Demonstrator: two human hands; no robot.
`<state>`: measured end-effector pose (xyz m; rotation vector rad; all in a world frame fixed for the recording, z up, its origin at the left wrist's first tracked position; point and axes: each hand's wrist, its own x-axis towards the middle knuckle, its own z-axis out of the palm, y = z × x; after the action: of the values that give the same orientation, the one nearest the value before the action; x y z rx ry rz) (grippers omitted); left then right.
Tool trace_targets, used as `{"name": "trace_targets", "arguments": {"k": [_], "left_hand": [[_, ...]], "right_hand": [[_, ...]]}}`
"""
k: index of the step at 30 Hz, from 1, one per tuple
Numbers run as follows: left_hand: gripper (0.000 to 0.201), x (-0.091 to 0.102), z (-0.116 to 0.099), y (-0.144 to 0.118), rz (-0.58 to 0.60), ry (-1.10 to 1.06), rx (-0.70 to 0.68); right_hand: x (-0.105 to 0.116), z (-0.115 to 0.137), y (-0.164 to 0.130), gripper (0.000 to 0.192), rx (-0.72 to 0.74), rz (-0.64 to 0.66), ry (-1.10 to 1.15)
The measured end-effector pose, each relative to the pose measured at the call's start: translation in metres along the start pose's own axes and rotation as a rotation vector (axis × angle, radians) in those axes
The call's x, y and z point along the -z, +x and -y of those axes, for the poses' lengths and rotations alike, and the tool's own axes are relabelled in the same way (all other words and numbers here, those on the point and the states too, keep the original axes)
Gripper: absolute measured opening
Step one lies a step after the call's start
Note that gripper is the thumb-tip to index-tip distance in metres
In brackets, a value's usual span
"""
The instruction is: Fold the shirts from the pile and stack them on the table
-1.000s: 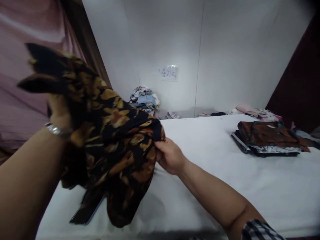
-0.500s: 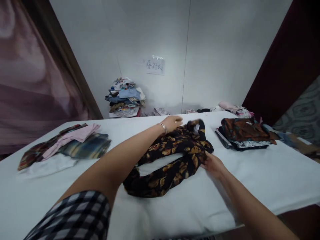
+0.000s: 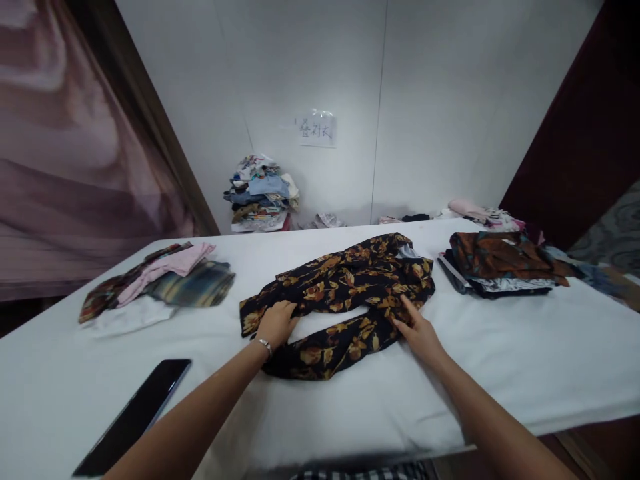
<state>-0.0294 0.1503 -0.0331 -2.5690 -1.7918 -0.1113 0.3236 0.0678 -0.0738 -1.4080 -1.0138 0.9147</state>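
A black shirt point(image 3: 350, 283) with gold-brown flowers lies on the white-covered table. Its collar end is at the right and one long sleeve point(image 3: 320, 353) runs along the near side, with a strip of white cloth showing between sleeve and body. My left hand point(image 3: 278, 323), wearing a metal bracelet, has its fingers bent together on the fabric at the shirt's left end; the fingertips are partly hidden. At the right end, my right hand point(image 3: 420, 335) rests on the fabric near the shoulder, thumb and forefinger spread apart.
A phone-like black slab point(image 3: 137, 413) lies at the near left. Behind it are loose garments, including a pink one point(image 3: 167, 270) and a plaid one point(image 3: 195, 283). Folded clothes point(image 3: 500, 257) are stacked at the right. A tall clothes pile point(image 3: 263, 193) stands by the wall, below a paper sign point(image 3: 317, 131).
My left hand has moved from the shirt's far side down to its left end. The shirt's body now lies flatter and reaches further left. My right hand stays near the shoulder, its fingers now spread.
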Motion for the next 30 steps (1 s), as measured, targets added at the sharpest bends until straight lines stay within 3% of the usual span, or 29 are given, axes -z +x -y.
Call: {"name": "trace_targets", "arguments": {"k": [3,8,11,14,17,18,20,24,27,30], "left_hand": [[0.026,0.010,-0.002,-0.001,0.000,0.019,0.006],[0.022,0.024,-0.018,-0.038,0.030,-0.147,-0.157],[0.021,0.029,-0.023,-0.061,0.099,-0.325,-0.240],[0.023,0.035,-0.019,-0.058,-0.016,-0.356,-0.099],[0.021,0.039,-0.009,-0.030,-0.168,-0.286,0.048],[0.023,0.038,-0.005,-0.019,-0.172,-0.256,0.084],[0.025,0.034,-0.002,0.005,-0.123,-0.211,0.139],[0.024,0.016,-0.002,0.040,-0.026,-0.187,0.197],[0.017,0.010,0.001,0.054,0.018,-0.192,0.240],[0.017,0.023,0.015,0.069,0.018,-0.218,0.256]], "right_hand": [[0.008,0.010,0.000,0.026,0.005,0.035,-0.075],[0.058,0.020,-0.001,0.026,-0.002,-0.234,0.136],[0.089,0.011,-0.001,0.027,-0.059,-0.214,-0.201],[0.098,0.010,-0.002,0.035,0.103,-0.191,-0.700],[0.078,0.028,-0.003,0.045,0.394,-0.287,-0.892],[0.065,0.035,-0.003,0.046,0.476,-0.258,-0.884],[0.035,0.044,-0.001,0.046,0.579,-0.064,-0.846],[-0.014,0.034,0.008,0.050,0.515,0.335,-0.979],[-0.025,0.009,0.012,0.054,0.408,0.422,-1.131],[-0.023,-0.006,0.012,0.056,0.410,0.420,-1.177]]}}
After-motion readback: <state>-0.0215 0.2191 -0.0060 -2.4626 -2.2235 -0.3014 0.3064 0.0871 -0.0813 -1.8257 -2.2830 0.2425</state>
